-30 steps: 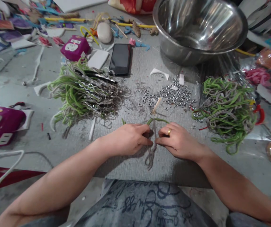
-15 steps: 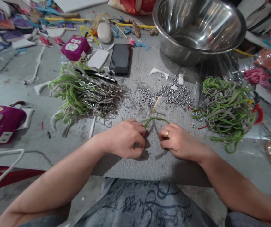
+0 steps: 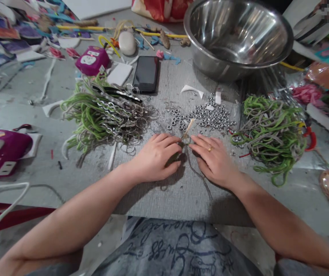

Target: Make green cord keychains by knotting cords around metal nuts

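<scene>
A gray cord (image 3: pixel 196 171) runs down the table from a small metal ring (image 3: pixel 185 140) between my hands. Beside the ring lies a pale, thin stick (image 3: pixel 189 128). My left hand (image 3: pixel 160 158) rests left of the ring, its fingertips close to it and its thumb apart. Part of a green cord (image 3: pixel 179 156) shows beneath those fingers; the rest is covered. From the other side, my right hand (image 3: pixel 214 158) stretches its fingers out flat, with the tips near the ring. A gold band (image 3: pixel 209 149) is on one finger.
Small metal nuts (image 3: pixel 214 117) lie scattered beyond my hands. Braided green and gray cords with rings (image 3: pixel 104 111) are piled left, and loose cords (image 3: pixel 272 134) right. Behind stand a phone (image 3: pixel 146 74) and a steel bowl (image 3: pixel 239 65). Purple power adapters (image 3: pixel 92 61) sit at left.
Both hands have moved away from me toward the ring, and their fingers have straightened from a pinch on the cords. The gray cord's tail now lies down toward the right.
</scene>
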`<act>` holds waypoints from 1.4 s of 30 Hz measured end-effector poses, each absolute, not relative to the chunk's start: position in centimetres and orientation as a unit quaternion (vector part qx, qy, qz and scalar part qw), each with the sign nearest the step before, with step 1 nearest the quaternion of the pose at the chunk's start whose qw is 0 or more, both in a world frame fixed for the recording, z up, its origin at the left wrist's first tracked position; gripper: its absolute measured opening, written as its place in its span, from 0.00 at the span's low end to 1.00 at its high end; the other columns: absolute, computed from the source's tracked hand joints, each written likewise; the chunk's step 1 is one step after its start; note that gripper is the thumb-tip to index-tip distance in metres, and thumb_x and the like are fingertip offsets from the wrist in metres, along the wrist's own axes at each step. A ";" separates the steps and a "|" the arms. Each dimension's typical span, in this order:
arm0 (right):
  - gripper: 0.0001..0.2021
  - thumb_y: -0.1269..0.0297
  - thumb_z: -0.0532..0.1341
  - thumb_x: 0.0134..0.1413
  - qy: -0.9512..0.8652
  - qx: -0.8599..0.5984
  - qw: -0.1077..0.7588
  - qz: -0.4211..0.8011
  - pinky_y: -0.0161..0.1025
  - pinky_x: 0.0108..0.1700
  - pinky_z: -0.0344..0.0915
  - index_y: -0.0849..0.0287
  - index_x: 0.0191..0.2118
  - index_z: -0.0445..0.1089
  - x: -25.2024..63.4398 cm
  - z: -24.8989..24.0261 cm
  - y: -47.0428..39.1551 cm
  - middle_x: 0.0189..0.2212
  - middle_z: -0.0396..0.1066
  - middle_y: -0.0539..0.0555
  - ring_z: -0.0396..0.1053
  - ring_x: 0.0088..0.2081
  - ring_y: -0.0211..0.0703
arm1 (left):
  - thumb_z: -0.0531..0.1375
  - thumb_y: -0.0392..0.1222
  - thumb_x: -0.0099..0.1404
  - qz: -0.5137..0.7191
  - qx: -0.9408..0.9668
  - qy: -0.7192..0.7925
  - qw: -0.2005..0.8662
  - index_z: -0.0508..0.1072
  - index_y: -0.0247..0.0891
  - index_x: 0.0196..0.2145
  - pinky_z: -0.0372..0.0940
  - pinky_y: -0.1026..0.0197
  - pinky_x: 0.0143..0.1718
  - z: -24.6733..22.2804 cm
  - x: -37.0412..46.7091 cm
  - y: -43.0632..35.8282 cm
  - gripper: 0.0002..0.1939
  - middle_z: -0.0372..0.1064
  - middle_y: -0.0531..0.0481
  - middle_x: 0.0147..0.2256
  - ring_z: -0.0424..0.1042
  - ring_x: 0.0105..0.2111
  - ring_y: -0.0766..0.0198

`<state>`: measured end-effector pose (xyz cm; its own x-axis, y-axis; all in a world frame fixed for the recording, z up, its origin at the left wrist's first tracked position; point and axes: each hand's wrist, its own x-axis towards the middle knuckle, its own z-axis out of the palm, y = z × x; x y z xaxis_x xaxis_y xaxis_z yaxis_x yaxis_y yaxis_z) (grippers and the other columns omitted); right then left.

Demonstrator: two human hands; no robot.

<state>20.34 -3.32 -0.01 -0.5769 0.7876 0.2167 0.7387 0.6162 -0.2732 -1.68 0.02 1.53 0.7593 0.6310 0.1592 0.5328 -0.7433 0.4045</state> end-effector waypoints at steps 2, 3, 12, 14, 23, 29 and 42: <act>0.21 0.70 0.48 0.58 -0.885 -0.443 0.119 0.081 0.61 0.57 0.49 0.63 0.57 0.59 20.2 -0.4 -3.3 0.58 0.58 0.63 0.51 0.61 0.54 | 0.54 0.44 0.61 0.140 0.925 0.313 0.166 0.69 0.34 0.42 0.57 0.48 0.50 0.9 -1.6 0.0 0.14 0.64 0.40 0.52 0.60 0.52 0.50; 0.21 0.69 0.48 0.59 -0.886 -0.442 0.107 0.084 0.62 0.57 0.47 0.63 0.58 0.58 20.1 -0.5 -3.3 0.59 0.58 0.63 0.50 0.61 0.54 | 0.54 0.45 0.61 0.133 0.925 0.314 0.167 0.69 0.34 0.43 0.57 0.47 0.50 0.8 -1.5 0.0 0.15 0.63 0.39 0.53 0.59 0.54 0.49; 0.20 0.62 0.49 0.61 -0.896 -0.422 0.095 0.100 0.66 0.58 0.44 0.62 0.56 0.60 19.9 -0.7 -3.7 0.58 0.60 0.62 0.52 0.61 0.54 | 0.55 0.49 0.62 0.113 0.923 0.306 0.207 0.65 0.34 0.50 0.51 0.41 0.56 0.1 -1.7 0.3 0.22 0.55 0.38 0.59 0.52 0.60 0.49; 0.19 0.62 0.48 0.61 -0.894 -0.422 0.107 0.102 0.66 0.58 0.44 0.63 0.55 0.62 20.0 -0.6 -3.7 0.56 0.62 0.62 0.53 0.60 0.54 | 0.55 0.48 0.62 0.130 0.923 0.298 0.205 0.66 0.34 0.49 0.51 0.42 0.56 0.1 -1.7 0.4 0.20 0.56 0.38 0.59 0.54 0.59 0.50; 0.11 0.69 0.52 0.59 -0.861 -0.450 0.230 0.058 0.52 0.53 0.57 0.60 0.42 0.70 21.2 0.3 -2.7 0.39 0.75 0.56 0.68 0.44 0.46 | 0.53 0.40 0.62 0.226 0.904 0.315 0.179 0.72 0.35 0.37 0.60 0.51 0.48 0.7 -1.8 0.6 0.11 0.68 0.43 0.44 0.65 0.46 0.57; 0.10 0.70 0.54 0.57 -0.822 -0.509 0.256 -0.011 0.44 0.42 0.63 0.58 0.37 0.73 22.8 1.1 -0.2 0.32 0.75 0.54 0.70 0.36 0.45 | 0.52 0.37 0.61 0.240 0.903 0.318 0.162 0.73 0.35 0.36 0.60 0.53 0.46 0.3 -1.7 0.6 0.11 0.68 0.43 0.41 0.65 0.43 0.58; 0.09 0.68 0.56 0.54 -0.805 -0.583 -0.018 -0.112 0.41 0.34 0.49 0.59 0.33 0.75 20.4 1.4 4.5 0.32 0.73 0.56 0.64 0.36 0.47 | 0.52 0.32 0.57 0.253 0.915 0.287 0.129 0.78 0.42 0.34 0.60 0.52 0.43 -0.4 -1.7 1.0 0.15 0.68 0.45 0.38 0.64 0.40 0.57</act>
